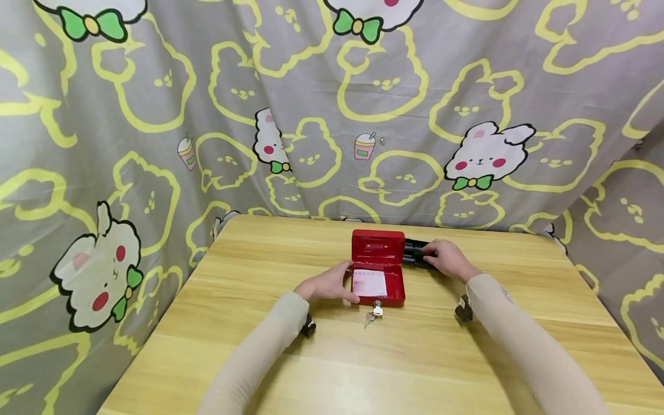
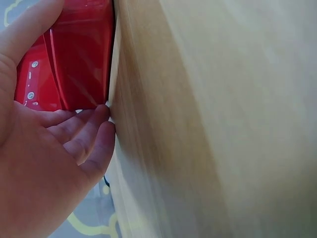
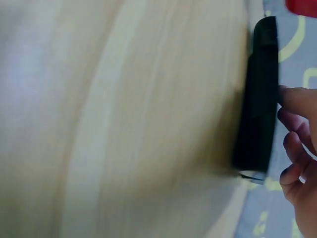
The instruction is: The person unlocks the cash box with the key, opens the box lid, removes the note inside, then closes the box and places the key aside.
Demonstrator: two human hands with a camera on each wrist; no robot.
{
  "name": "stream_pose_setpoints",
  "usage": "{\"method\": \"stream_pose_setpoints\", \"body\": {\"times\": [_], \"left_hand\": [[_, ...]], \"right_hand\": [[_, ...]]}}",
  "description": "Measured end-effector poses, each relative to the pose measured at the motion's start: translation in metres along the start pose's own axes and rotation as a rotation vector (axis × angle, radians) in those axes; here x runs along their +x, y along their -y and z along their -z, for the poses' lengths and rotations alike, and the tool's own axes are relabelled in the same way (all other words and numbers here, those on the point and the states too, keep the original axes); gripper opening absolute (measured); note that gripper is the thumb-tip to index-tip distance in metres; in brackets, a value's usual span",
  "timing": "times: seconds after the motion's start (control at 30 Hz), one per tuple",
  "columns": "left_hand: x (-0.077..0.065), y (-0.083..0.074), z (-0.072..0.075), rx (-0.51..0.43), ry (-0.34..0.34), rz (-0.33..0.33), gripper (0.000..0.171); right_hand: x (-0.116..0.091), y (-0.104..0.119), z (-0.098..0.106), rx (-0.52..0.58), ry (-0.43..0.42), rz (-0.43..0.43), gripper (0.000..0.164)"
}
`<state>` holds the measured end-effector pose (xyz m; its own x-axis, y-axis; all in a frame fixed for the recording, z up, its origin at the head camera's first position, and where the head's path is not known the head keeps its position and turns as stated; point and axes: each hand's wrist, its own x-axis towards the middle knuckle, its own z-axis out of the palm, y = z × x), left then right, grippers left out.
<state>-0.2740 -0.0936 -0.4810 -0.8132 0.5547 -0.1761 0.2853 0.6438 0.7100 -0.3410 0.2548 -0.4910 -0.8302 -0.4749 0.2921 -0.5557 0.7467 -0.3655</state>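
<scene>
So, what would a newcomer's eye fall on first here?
Probably the bright red box, standing open on the table with a paper inside and keys at its front. Then the grey cloth behind, covered in yellow outlines and white cartoon faces. Just right of the box, the right grip touches a black tray.

We see glossy, smooth red metal, by its look, in the box (image 1: 396,285), with plain paper for the slip (image 1: 369,283) and shiny metal keys (image 1: 378,312). The tray (image 1: 413,245) looks like black plastic; the table (image 1: 249,259) is smooth wood grain (faintly sheened), the curtain (image 1: 311,86) creased matt cloth.
</scene>
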Motion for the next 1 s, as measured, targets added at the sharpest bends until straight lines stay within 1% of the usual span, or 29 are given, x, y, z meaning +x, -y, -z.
{"method": "stream_pose_setpoints", "body": {"times": [0.07,0.23,0.33,0.43,0.57,0.7,0.9,1.0], "left_hand": [[0.0,0.002,0.001,0.0,-0.003,-0.001,0.107],[0.001,0.004,0.0,0.005,-0.009,-0.008,0.106],[0.001,0.004,-0.001,0.003,-0.013,-0.007,0.106],[0.001,0.003,-0.001,-0.009,-0.014,-0.001,0.106],[0.001,0.001,-0.001,-0.03,-0.003,0.006,0.106],[0.001,0.0,0.0,-0.03,0.002,0.012,0.107],[0.002,-0.001,0.002,-0.02,0.002,0.015,0.108],[0.003,-0.001,0.001,-0.02,0.002,0.019,0.108]], "right_hand": [[-0.002,0.007,0.004,0.007,-0.01,0.004,0.015],[-0.009,0.029,0.011,0.015,-0.018,0.06,0.013],[-0.012,0.048,0.015,0.035,-0.036,0.079,0.01],[-0.013,0.069,0.015,0.088,-0.038,0.067,0.009],[-0.014,0.095,0.011,0.169,0.025,0.012,0.01],[-0.012,0.115,0.005,0.2,0.114,-0.034,0.012],[-0.002,0.127,-0.005,0.265,0.244,-0.121,0.012],[0.002,0.127,-0.01,0.272,0.279,-0.145,0.012]]}}
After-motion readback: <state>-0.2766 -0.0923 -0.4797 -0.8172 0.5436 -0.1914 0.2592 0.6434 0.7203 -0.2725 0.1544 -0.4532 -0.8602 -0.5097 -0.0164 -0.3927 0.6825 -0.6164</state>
